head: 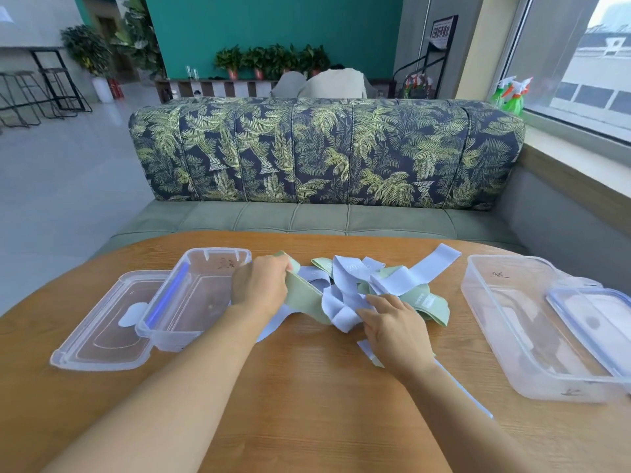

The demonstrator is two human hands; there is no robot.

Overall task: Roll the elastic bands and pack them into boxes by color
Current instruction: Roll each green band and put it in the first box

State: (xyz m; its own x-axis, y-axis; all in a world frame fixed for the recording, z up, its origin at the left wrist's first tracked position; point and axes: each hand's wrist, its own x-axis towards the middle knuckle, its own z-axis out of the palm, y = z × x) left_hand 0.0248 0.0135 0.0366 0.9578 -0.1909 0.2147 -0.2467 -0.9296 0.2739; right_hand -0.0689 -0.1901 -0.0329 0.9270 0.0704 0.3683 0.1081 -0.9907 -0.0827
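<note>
Head view: a tangled pile of elastic bands (pixel 355 285), sage green and pale blue, lies on a wooden table (pixel 307 404). The left hand (pixel 259 288) is at the pile's left edge, its fingers curled over the rim of a green band (pixel 304 300) and pinching it, with the band lifted a little off the wood. The right hand (pixel 396 326) is at the pile's near side, palm down, fingertips on a folded pale blue band (pixel 341 310); whether it grips that band or only touches it cannot be told. The hands are apart, with the bunched bands between them. One blue strip (pixel 464 394) trails from the pile toward the viewer, under the right forearm.

Left of the pile, just beside the left hand, stands a clear plastic box (pixel 191 302), open, one end resting over its clear lid (pixel 102 336), which lies flat further left. Right of the pile, well apart from it, is a second clear box (pixel 505 322), with a blue-rimmed lid (pixel 590 322) lying tilted across its right side. Neither box shows a band inside.

Beyond the pile is a sofa (pixel 324 155) with a palm-leaf backrest.
</note>
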